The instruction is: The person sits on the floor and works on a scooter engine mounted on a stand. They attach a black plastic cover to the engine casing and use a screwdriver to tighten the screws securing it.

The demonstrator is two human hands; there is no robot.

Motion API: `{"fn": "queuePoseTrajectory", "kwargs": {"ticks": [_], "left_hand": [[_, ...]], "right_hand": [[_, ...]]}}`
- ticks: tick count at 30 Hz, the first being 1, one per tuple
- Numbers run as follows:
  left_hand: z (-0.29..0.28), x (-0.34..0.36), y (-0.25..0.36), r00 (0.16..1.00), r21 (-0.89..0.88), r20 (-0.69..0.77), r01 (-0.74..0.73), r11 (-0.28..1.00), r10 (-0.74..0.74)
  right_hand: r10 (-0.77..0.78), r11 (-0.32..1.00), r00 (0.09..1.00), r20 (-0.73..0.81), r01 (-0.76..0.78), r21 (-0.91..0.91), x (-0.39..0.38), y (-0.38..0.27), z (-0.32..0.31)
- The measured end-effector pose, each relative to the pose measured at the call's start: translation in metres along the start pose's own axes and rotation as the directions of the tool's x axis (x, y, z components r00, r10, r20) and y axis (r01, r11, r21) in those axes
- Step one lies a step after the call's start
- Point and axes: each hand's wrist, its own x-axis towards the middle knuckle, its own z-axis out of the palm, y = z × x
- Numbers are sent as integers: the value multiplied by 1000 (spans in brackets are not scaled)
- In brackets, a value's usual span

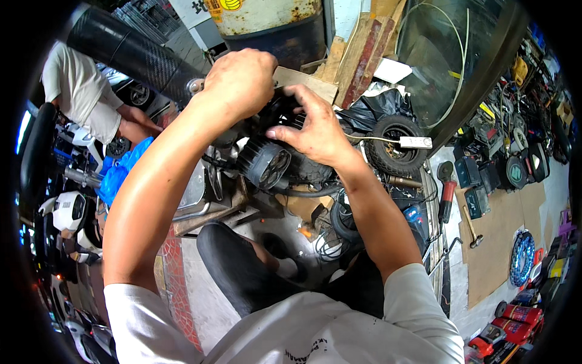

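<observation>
My left hand (242,82) is curled into a fist shape above a dark machine part. Its fingertips point away from me, so what they grip is hidden. Just to the right, my right hand (318,130) curves around a black machine part (280,112), thumb on the near side and fingers on the far side. Below the thumb sits a round black finned housing (267,165) with a dark, ribbed face. A thick carbon-patterned tube (130,54) slants in from the upper left and ends beside my left wrist.
Wooden boards (364,60) lean behind my hands. A small wheel (397,145) and a white power strip (416,142) lie to the right. Further right are a red-handled grinder (447,194), a hammer (473,227) and cardboard (497,242). Another person (85,91) stands at left, near scooters.
</observation>
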Motion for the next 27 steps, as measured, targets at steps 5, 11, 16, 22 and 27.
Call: {"fn": "queuePoseTrajectory", "kwargs": {"ticks": [5,11,16,22,27], "left_hand": [[-17,-6,6,991,-40,111,-66,997,70],[-9,-31,4,985,47,46,-166,985,164],[-25,-41,10,960,19,141,-247,969,242],[-24,-45,13,946,-10,97,-311,950,310],[-9,-60,31,971,-19,-118,-211,977,207]], "right_hand": [[-31,999,999,-7,31,-25,-1,8,-8],[36,998,999,2,-36,46,0,15,-15],[64,998,988,141,-66,7,13,34,-31],[26,989,991,128,-7,-148,17,29,-14],[95,993,995,41,-92,-79,19,31,-9]]}}
